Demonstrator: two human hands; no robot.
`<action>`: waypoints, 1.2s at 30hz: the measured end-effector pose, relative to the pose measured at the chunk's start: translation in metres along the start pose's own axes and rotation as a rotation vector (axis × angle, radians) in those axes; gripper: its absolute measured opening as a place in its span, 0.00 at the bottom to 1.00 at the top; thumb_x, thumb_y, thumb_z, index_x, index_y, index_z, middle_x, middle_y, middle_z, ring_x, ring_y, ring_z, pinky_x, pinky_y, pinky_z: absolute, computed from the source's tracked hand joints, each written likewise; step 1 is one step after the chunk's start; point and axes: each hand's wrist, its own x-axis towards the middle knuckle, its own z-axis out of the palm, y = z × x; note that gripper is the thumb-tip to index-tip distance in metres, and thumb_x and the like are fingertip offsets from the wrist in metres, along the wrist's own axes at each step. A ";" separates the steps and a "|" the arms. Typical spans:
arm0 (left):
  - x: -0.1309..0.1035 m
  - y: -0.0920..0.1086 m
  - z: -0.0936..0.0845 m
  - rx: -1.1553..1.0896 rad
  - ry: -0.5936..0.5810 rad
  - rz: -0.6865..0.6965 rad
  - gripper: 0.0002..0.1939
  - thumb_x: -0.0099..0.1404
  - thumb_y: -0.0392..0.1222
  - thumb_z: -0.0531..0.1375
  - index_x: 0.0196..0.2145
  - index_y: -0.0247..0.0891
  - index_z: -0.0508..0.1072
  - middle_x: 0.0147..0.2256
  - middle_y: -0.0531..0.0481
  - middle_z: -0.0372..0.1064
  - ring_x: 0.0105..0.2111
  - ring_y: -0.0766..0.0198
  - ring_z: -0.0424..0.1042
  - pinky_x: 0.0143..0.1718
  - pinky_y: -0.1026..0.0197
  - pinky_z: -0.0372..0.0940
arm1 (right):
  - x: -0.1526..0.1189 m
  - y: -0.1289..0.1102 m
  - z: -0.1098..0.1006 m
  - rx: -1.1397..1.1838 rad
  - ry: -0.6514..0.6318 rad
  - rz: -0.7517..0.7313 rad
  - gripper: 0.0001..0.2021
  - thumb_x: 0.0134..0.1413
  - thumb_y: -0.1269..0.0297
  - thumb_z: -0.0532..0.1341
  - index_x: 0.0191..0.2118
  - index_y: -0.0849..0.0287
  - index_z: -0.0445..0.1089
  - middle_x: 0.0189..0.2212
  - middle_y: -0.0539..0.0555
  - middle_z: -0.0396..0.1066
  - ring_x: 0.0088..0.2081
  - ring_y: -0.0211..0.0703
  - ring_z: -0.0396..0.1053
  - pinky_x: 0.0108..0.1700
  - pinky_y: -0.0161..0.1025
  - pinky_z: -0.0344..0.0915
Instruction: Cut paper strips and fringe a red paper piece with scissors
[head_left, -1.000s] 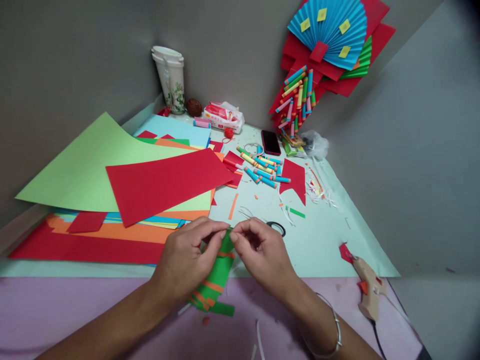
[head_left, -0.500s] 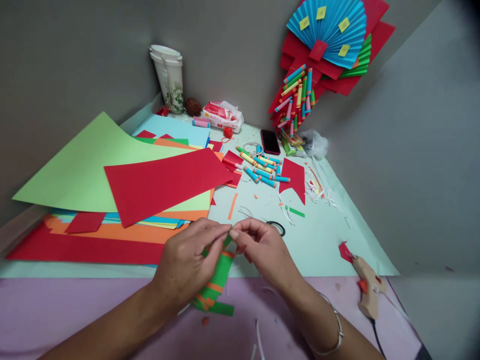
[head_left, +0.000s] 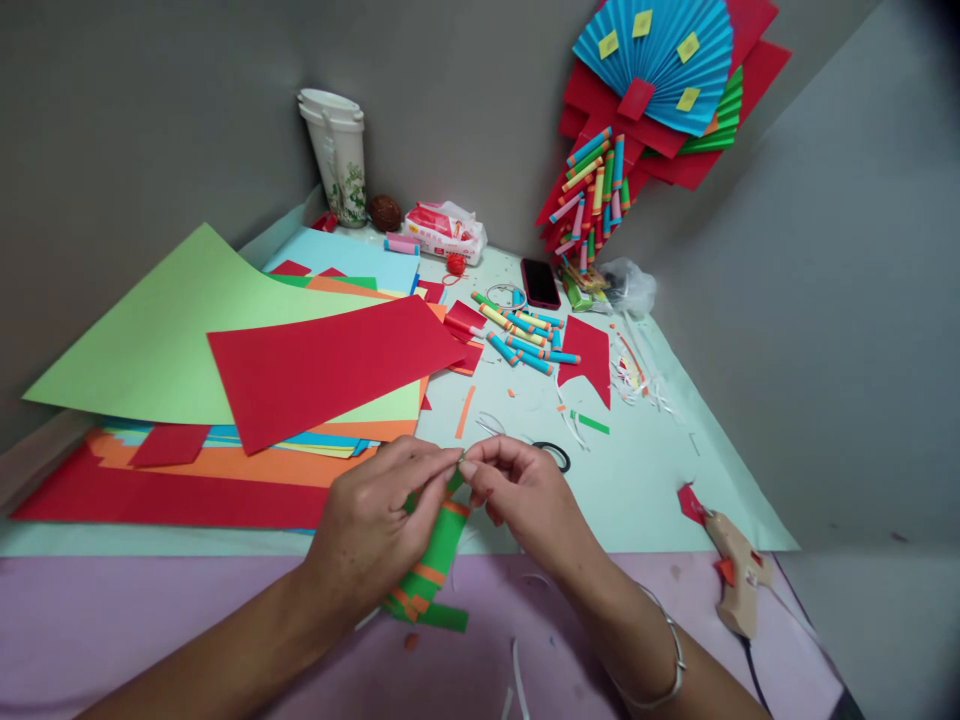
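Observation:
My left hand is closed, its thumb and fingers pinching green paper with orange bands. Several green pieces hang below its palm, the lowest sticking out to the right over the pink surface. My right hand meets it fingertip to fingertip, thumb and forefinger pinched on the upper end of a narrow green strip. That end is mostly covered by the fingertips. Just beyond my right hand lie scissors with black handles, partly hidden by it.
Colored paper sheets are stacked at left. Several rolled paper tubes lie mid-table near a phone. A glue gun rests at right. White cups and a paper fan decoration stand at the back.

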 end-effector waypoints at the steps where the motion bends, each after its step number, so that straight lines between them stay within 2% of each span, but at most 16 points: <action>1: 0.000 -0.001 0.000 0.003 0.001 0.005 0.10 0.65 0.32 0.58 0.41 0.36 0.79 0.35 0.47 0.77 0.35 0.64 0.76 0.39 0.66 0.69 | 0.000 0.000 0.000 0.001 0.002 -0.001 0.03 0.50 0.65 0.63 0.30 0.59 0.72 0.18 0.44 0.66 0.19 0.32 0.58 0.22 0.31 0.54; 7: -0.001 -0.003 0.003 0.003 0.032 0.058 0.11 0.65 0.32 0.58 0.41 0.36 0.79 0.35 0.47 0.77 0.34 0.65 0.76 0.38 0.67 0.69 | 0.001 0.001 0.001 0.018 0.009 0.011 0.03 0.49 0.66 0.63 0.29 0.59 0.71 0.18 0.44 0.66 0.19 0.31 0.58 0.22 0.30 0.54; 13: 0.000 -0.003 0.002 -0.024 0.001 -0.011 0.10 0.65 0.33 0.58 0.40 0.36 0.79 0.34 0.48 0.77 0.34 0.65 0.75 0.38 0.67 0.68 | 0.002 0.001 0.003 0.042 0.025 0.016 0.02 0.47 0.67 0.62 0.28 0.59 0.71 0.17 0.44 0.66 0.18 0.30 0.56 0.21 0.31 0.54; 21: 0.006 -0.004 -0.002 -0.100 -0.111 -0.293 0.08 0.64 0.40 0.60 0.36 0.42 0.80 0.34 0.52 0.78 0.34 0.63 0.75 0.37 0.63 0.66 | 0.002 0.003 0.002 -0.012 0.037 0.017 0.02 0.45 0.68 0.60 0.28 0.59 0.70 0.16 0.43 0.64 0.18 0.31 0.57 0.21 0.30 0.54; 24: 0.011 -0.005 -0.006 -0.160 -0.101 -0.419 0.09 0.63 0.44 0.61 0.36 0.42 0.80 0.35 0.52 0.78 0.36 0.61 0.76 0.37 0.63 0.67 | 0.000 0.000 -0.001 -0.023 0.035 0.013 0.02 0.44 0.69 0.60 0.27 0.59 0.70 0.16 0.44 0.65 0.18 0.31 0.57 0.21 0.30 0.54; 31: 0.018 -0.011 -0.016 -0.233 -0.017 -0.619 0.12 0.59 0.50 0.63 0.36 0.42 0.80 0.34 0.51 0.79 0.34 0.58 0.76 0.35 0.63 0.69 | -0.006 -0.011 -0.026 0.073 -0.086 0.007 0.02 0.47 0.69 0.59 0.27 0.58 0.68 0.17 0.45 0.66 0.18 0.31 0.58 0.21 0.30 0.54; 36: 0.022 -0.017 -0.023 -0.194 0.018 -0.662 0.12 0.57 0.51 0.63 0.35 0.44 0.80 0.32 0.53 0.79 0.32 0.59 0.76 0.32 0.64 0.69 | -0.010 -0.025 -0.055 0.098 -0.122 -0.025 0.02 0.49 0.69 0.59 0.28 0.58 0.67 0.18 0.46 0.67 0.18 0.32 0.58 0.22 0.31 0.52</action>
